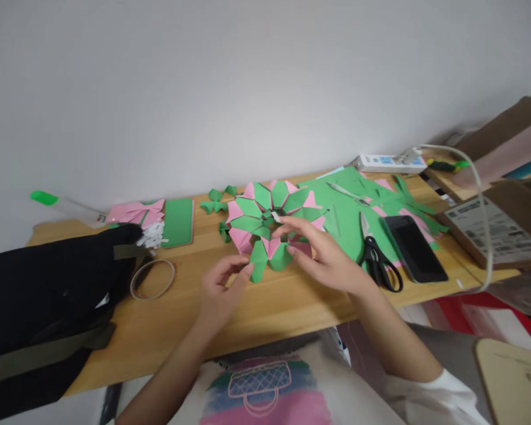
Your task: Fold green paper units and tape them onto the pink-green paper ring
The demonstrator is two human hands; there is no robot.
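Observation:
A ring-shaped folded-paper flower (249,223) with green and pink petals lies on the wooden table in front of me. My left hand (223,289) pinches the edge of a green petal at its near side, thumb and fingers closed. My right hand (325,254) reaches over the flower's near right side, with the thumb at a green petal and the fingers bent toward the centre, holding the paper between them. By the right fingertips is a small white piece (275,217); whether they touch it I cannot tell.
Loose green folded pieces (213,206) lie left of the flower. Scissors (376,260), a phone (413,248) and green paper sheets (343,218) are at the right. A tape roll (153,280) and a black bag (48,295) lie left. Behind stands a power strip (389,163).

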